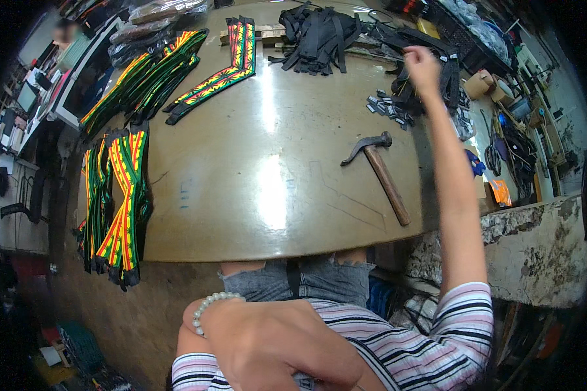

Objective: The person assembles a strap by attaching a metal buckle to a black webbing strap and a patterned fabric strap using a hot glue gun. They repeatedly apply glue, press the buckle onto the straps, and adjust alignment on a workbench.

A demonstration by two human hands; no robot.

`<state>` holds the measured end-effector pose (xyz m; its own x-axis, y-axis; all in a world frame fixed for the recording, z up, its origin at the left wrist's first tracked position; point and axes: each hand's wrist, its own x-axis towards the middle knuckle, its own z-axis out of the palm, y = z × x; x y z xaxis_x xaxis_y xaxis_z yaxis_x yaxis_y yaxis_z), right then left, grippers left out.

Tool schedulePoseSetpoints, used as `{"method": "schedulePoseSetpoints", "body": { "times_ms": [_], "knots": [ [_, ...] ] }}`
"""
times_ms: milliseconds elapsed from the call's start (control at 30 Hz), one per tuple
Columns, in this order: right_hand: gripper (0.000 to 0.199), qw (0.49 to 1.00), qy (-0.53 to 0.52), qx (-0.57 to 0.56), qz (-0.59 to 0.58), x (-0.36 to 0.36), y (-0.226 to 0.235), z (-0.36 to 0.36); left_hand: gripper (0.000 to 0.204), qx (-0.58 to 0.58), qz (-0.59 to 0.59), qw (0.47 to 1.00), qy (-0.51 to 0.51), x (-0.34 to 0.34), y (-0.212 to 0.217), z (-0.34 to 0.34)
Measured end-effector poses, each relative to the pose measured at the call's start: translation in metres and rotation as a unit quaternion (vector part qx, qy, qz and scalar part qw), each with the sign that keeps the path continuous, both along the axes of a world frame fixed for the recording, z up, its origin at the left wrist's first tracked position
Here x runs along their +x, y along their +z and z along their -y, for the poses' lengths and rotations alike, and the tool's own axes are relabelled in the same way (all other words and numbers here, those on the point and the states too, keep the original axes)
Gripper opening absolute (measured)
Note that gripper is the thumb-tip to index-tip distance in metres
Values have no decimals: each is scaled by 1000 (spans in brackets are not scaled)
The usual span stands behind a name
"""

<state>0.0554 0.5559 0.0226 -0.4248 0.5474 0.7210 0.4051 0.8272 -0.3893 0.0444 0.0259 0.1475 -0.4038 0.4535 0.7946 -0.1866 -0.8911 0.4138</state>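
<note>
Nearest the lens, the left hand (pixel 280 345) bends before a striped shirt (pixel 398 335), its grip impossible to tell. Beyond, a glossy brown table (pixel 222 163) in a cluttered workroom bears bright patterned straps (pixel 127 166) and a hammer (pixel 386 182). The right hand (pixel 424 68), fingers curled, contents unclear, is at a black strap heap (pixel 450 81), small buckles (pixel 379 105) lying just left of its wrist.
</note>
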Motion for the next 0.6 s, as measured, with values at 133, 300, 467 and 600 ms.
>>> {"method": "schedulePoseSetpoints", "body": {
  "times_ms": [133,300,467,600],
  "knots": [
    [57,963,36,-209,167,-88,-64,37,11,-160,-118,931,-306,-53,-5,-5],
    [44,952,46,-251,167,-130,-79,45,19,-425,27,905,20,-64,-40,-9],
    [40,931,23,-359,62,-132,-84,49,19,-509,78,857,9,-69,-93,-25],
    [39,947,-25,-313,68,-140,-89,56,22,-495,-88,864,18,-60,-109,-28]
  ]
}}
